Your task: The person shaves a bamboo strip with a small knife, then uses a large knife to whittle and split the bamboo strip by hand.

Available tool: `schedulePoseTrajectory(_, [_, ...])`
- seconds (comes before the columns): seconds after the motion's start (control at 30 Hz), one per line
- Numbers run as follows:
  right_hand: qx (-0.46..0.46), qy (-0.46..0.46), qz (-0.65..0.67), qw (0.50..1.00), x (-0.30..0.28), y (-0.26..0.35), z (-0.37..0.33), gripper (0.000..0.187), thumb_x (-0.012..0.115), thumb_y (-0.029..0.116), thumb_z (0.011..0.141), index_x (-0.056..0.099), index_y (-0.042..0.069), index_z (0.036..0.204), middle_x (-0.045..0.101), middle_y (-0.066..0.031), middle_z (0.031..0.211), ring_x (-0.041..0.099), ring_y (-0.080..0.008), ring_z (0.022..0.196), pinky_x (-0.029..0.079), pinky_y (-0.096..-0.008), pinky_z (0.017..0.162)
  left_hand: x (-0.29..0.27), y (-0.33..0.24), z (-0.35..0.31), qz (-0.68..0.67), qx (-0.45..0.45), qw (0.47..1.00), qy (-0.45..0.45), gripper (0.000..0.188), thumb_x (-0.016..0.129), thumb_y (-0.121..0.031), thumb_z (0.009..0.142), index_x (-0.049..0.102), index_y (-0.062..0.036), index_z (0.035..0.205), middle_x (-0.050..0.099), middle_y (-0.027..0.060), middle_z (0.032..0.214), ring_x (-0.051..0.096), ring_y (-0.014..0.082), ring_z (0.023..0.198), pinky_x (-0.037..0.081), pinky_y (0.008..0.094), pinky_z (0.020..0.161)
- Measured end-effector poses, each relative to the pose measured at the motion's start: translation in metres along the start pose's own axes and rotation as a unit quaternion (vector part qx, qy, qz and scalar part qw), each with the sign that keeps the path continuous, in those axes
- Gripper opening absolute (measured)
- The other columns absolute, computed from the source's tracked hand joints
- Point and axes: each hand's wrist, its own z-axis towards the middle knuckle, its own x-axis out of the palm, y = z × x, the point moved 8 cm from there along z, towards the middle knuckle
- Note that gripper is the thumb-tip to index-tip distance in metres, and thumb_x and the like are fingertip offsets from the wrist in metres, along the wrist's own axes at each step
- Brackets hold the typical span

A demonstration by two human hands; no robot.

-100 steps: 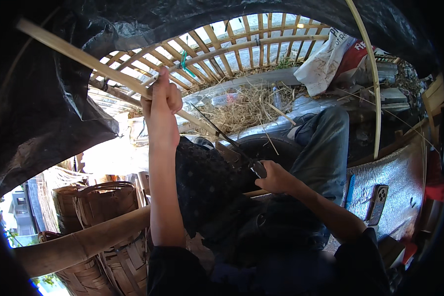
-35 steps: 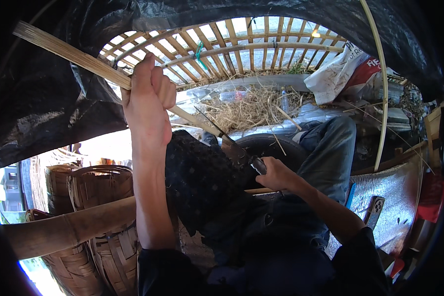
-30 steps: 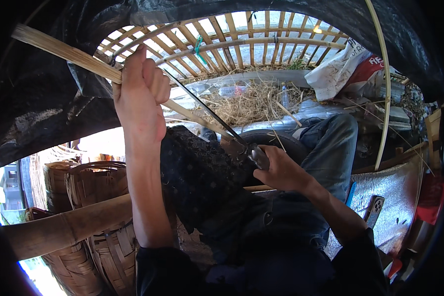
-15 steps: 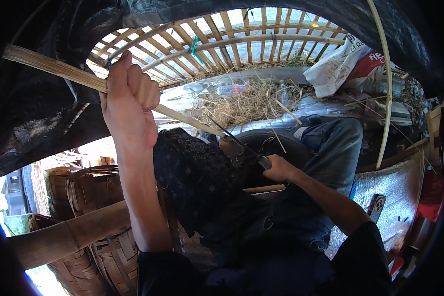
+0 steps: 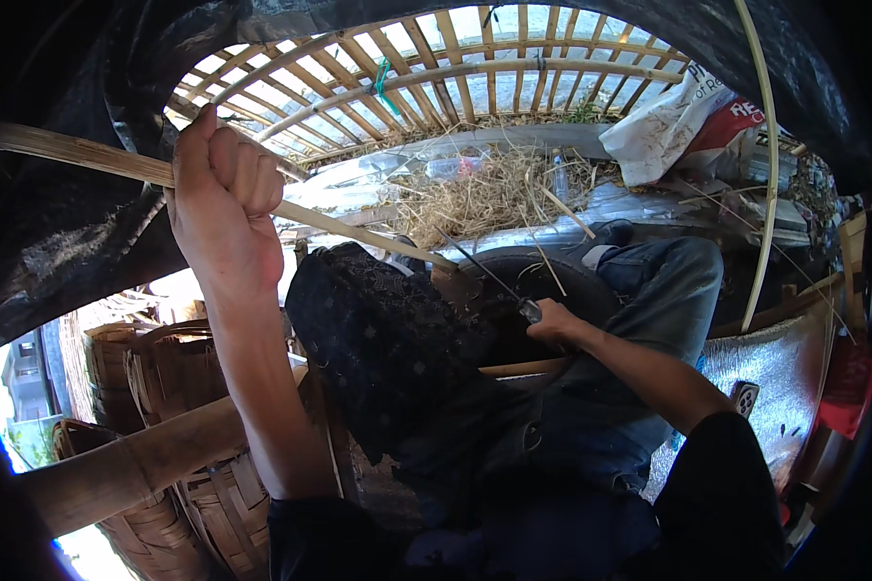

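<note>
My left hand (image 5: 225, 198) is raised at the left, fingers wrapped round a long pale bamboo strip (image 5: 354, 232). One end of the strip sticks out past the hand to the left; the other slants down over my left knee. A dark patterned cloth (image 5: 373, 329) covers that knee. My right hand (image 5: 560, 327) is closed on the handle of a knife (image 5: 499, 281) beside my right thigh. Its thin dark blade points up and left, toward the strip's lower end. Whether blade and strip touch, I cannot tell.
A slatted bamboo fence (image 5: 436, 73) curves across the back, with a heap of shavings (image 5: 484, 198) before it. Woven baskets (image 5: 179, 373) and a thick bamboo pole (image 5: 136, 465) lie at left. A white and red sack (image 5: 664, 136) and an upright strip (image 5: 770, 184) stand at right.
My left hand has shifted left, taking the bamboo strip with it. The right hand and knife have moved slightly right.
</note>
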Motion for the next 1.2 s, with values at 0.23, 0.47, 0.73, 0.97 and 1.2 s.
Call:
schedulePoseTrajectory(0.23, [-0.073,0.015,0.052,0.996,-0.008,0.063,-0.028,0.028,0.062,0.02,0.065,0.057,-0.002,0.081,0.06,-0.0132,0.07,0.06,-0.023,0.069,0.047,-0.0355,0.066,-0.018,-0.003,-0.002,0.001,0.012,0.998,-0.064,0.047,0.038,-0.038,0.093,0.023,-0.0156,0.055,0.016,-0.0044,0.048,0.013,0.0071,0.044,0.014,0.0256,0.044])
schedulePoseTrajectory(0.47, [-0.06,0.009,0.146,0.987,-0.041,0.109,-0.08,0.014,0.058,0.008,0.073,0.047,0.001,0.076,0.049,-0.0036,0.054,0.05,-0.0119,0.041,0.04,-0.0275,0.038,-0.022,-0.003,-0.009,-0.091,0.059,0.994,-0.032,0.051,0.035,-0.056,0.093,0.035,-0.0104,0.071,0.028,-0.0015,0.064,0.026,0.0094,0.055,0.024,0.0241,0.053])
schedulePoseTrajectory(0.73, [-0.145,-0.032,0.226,0.963,-0.055,0.144,-0.139,0.012,0.055,0.002,0.077,0.044,0.002,0.078,0.046,-0.0013,0.051,0.048,-0.0085,0.04,0.039,-0.0245,0.036,-0.004,0.004,-0.016,-0.032,0.114,0.992,0.033,0.043,0.043,-0.049,0.092,0.04,-0.0093,0.075,0.031,-0.0031,0.064,0.026,0.0076,0.053,0.023,0.0235,0.049])
schedulePoseTrajectory(0.97, [-0.187,0.01,0.284,0.94,-0.055,0.218,-0.195,0.05,0.057,0.007,0.081,0.033,-0.009,0.121,0.051,-0.0052,0.064,0.05,-0.0077,0.047,0.04,-0.0236,0.04,0.005,0.006,-0.019,-0.028,0.141,0.989,0.018,0.05,0.042,-0.053,0.092,0.035,-0.0106,0.066,0.021,-0.0054,0.054,0.015,0.0056,0.048,0.013,0.0256,0.046])
schedulePoseTrajectory(1.2, [-0.114,0.126,0.257,0.951,-0.018,0.212,-0.166,0.021,0.054,0.006,0.081,0.044,-0.005,0.097,0.047,-0.0024,0.052,0.046,-0.0094,0.038,0.037,-0.0253,0.035,0.006,0.006,-0.022,-0.055,0.138,0.989,0.011,0.048,0.043,-0.053,0.09,0.031,-0.0126,0.067,0.018,-0.0053,0.055,0.014,0.0063,0.049,0.012,0.0259,0.046])
